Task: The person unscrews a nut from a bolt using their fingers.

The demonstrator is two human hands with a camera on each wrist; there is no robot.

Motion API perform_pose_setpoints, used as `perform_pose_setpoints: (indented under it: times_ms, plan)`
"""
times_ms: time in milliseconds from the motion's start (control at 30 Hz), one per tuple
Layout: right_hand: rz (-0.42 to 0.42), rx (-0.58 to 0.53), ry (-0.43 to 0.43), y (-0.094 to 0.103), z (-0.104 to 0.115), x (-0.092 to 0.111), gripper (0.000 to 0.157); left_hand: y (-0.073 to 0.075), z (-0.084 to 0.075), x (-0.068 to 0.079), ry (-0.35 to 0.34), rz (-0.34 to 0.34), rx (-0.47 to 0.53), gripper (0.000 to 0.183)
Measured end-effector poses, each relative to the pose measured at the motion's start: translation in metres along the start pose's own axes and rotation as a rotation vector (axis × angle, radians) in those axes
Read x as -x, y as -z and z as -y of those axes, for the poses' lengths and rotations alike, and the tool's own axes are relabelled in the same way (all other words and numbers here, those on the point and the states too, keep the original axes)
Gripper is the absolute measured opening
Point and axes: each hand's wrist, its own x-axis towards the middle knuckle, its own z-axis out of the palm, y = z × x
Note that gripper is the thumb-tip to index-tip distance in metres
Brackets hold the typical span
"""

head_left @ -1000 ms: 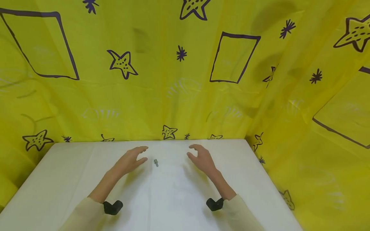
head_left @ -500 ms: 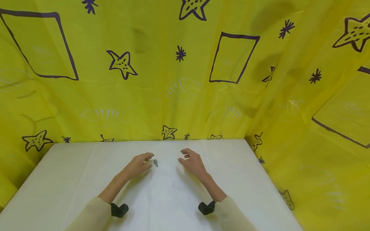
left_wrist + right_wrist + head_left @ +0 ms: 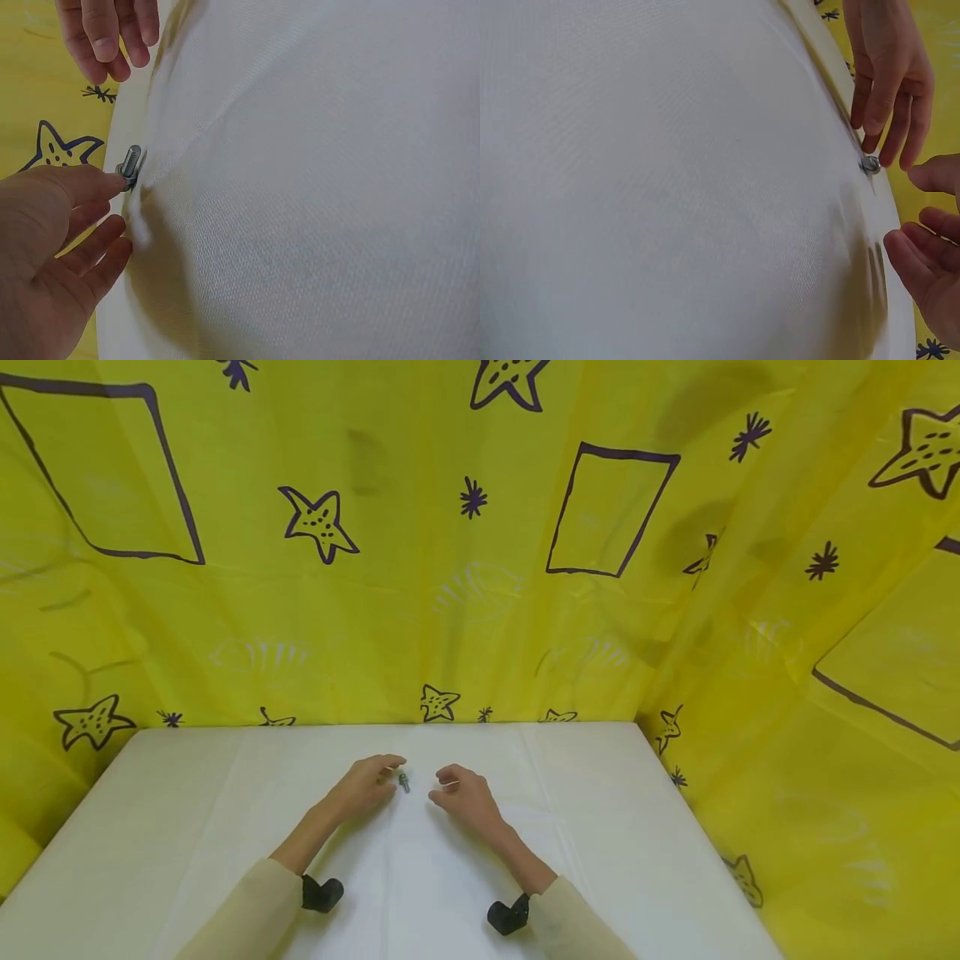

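While the left hand [image 3: 367,785] is loosely spread beside it, a bolt [image 3: 404,782] lies near the middle of the bench's [image 3: 600,827] far edge.
I cannot tell whether that hand touches it; its threaded end points toward the near edge. Farther right, the right hand [image 3: 468,798] is apart, thumb and fingers parted.

bolt [image 3: 130,162]: shiny metal | tablecloth [image 3: 300,187]: matt, woven-looking | curtain [image 3: 420,543]: smooth, plastic-looking

Head view: above, farthest, facing forward-down; table [image 3: 615,827] at six o'clock
Left wrist view: close, bolt [image 3: 130,161] at nine
Right wrist view: close, bolt at three
All share: bolt, left hand [image 3: 49,292], right hand [image 3: 939,289]
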Motion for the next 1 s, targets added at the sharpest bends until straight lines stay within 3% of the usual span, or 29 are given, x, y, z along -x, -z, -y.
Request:
perform_pose_setpoints:
  times_ms: [267,500,767,1000]
  plan:
    - [0.04,0.024,0.022,-0.019,0.003,-0.007,0.025,-0.004,0.004,-0.004,-0.018,0.017,-0.013,0.037]
    - [0.007,0.032,0.052,-0.03,0.009,-0.016,0.023,-0.005,0.004,-0.005,-0.061,0.021,-0.06,0.032]
    - [-0.057,0.143,0.069,-0.04,0.012,-0.027,0.015,-0.007,0.007,-0.007,-0.161,-0.047,-0.101,0.028]
    - [-0.062,0.174,0.061,-0.042,0.011,-0.031,0.005,-0.009,0.009,-0.009,-0.087,-0.04,-0.079,0.023]
